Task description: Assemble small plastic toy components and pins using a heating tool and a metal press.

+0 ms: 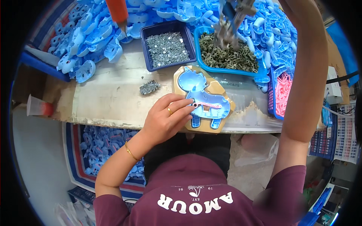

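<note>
A light blue plastic toy half-shell (213, 98), shaped like an animal with a round head, lies hollow side up in a tan holding block (179, 81) at the table's front edge. Across the shell's body runs a slim pink plastic part (209, 105). The fingertips of my left hand (164, 115) are closed at this part's left end, which has a ring shape. My right forearm (307, 75) stretches up along the right side and leaves the picture at the top; the hand itself is out of sight.
Behind the block stand a dark blue tray (145, 56) of small screws and a turquoise tray (226, 71) of metal clips. Above hang an orange-handled screwdriver (117, 11) and a blurred metal tool (230, 30). Blue shells (94, 34) heap behind; a purple basket (271, 98) holds pink parts.
</note>
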A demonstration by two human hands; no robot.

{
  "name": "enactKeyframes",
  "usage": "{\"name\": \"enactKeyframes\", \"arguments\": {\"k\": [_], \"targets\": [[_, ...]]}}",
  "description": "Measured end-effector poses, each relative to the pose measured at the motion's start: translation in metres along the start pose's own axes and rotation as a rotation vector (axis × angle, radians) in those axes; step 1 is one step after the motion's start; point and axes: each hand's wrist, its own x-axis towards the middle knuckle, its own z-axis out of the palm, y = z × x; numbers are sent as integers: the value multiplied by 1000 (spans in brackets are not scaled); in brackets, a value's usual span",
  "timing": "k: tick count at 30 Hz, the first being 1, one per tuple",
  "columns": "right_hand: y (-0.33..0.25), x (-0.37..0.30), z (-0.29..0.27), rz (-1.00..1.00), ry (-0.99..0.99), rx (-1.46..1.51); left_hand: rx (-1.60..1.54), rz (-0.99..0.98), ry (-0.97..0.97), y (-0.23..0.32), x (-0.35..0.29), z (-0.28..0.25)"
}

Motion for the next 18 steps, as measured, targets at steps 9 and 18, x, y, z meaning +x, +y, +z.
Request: {"name": "enactKeyframes", "arguments": {"k": [9, 18], "targets": [[-8, -68, 76, -203, 165, 616, 40, 42, -99, 2, -5, 5], [-27, -71, 85, 217, 325, 706, 112, 41, -98, 1, -7, 11]]}}
